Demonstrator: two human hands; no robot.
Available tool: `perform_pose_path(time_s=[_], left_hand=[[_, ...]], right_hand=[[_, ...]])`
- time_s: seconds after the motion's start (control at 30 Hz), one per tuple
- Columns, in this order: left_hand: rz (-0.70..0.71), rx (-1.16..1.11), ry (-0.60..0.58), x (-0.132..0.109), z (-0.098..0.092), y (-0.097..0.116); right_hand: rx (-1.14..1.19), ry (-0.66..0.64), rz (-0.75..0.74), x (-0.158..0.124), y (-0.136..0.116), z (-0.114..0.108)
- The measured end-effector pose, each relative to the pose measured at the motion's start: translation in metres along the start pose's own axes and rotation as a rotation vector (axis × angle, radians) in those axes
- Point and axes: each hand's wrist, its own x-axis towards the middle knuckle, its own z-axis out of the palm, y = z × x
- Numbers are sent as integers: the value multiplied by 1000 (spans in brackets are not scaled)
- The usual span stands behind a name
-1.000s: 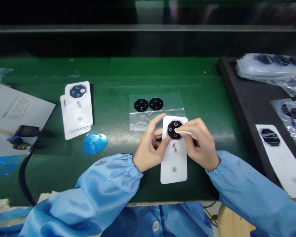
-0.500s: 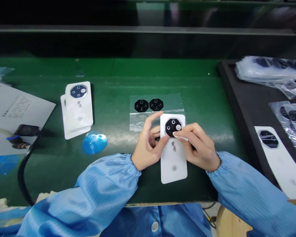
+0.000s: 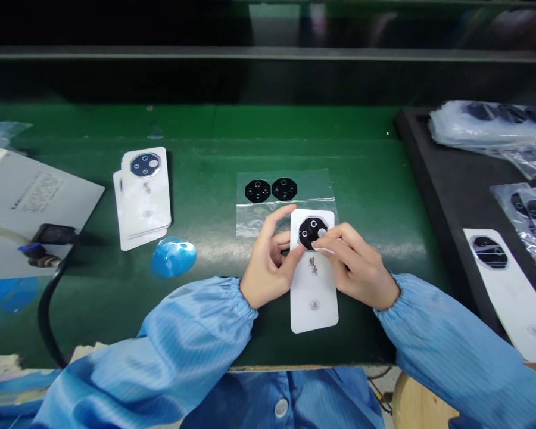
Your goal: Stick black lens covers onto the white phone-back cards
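A white phone back cover [image 3: 314, 286] lies upright before me, with a black octagonal camera plate [image 3: 309, 230] near its top. My left hand [image 3: 272, 259] grips the cover's left edge, its thumb by the plate's lower corner and the index finger at the cover's top corner. My right hand [image 3: 355, 262] is closed in a pinch over the plate's lower right side. Something small and white shows under those fingertips, too hidden to name. Just behind, two black octagonal plates [image 3: 258, 190] lie on a clear plastic sheet [image 3: 254, 226].
White back covers [image 3: 145, 202] are stacked at left beside a blue film piece [image 3: 173, 257]. A pale box [image 3: 49, 190] with a cable [image 3: 49, 316] stands far left. On the right, a black tray [image 3: 446, 196] carries bagged plates [image 3: 486, 125] and another white cover [image 3: 518, 298].
My right fingertips have shifted slightly on the camera plate and now partly cover its round light spot. The left hand keeps its grip. The whole view has moved a little.
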Motion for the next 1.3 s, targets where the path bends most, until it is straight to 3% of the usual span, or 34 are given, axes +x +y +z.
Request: perform_pose_path(time_s=[0.13, 0.27, 0.33, 0.5, 0.63, 0.73, 1.0, 1.3], left_hand=[[21, 0, 7, 2, 0, 1], [19, -2, -24, 0, 1, 1], [4, 20, -64, -2, 1, 0], [16, 24, -47, -5, 4, -4], [-12, 75, -12, -1, 4, -9], [-12, 117, -35, 2, 3, -14], [113, 254, -35, 2, -1, -18], [207, 496, 35, -1, 1, -9]], right_hand=[[111, 48, 79, 5, 0, -6], [164, 381, 308, 12, 15, -17], [87, 415, 364, 15, 26, -21], [-6, 167, 244, 18, 44, -21], [17, 147, 230, 22, 48, -23], [36, 123, 245, 43, 54, -19], [69, -434, 135, 129, 60, 5], [-33, -646, 175, 150, 72, 9]])
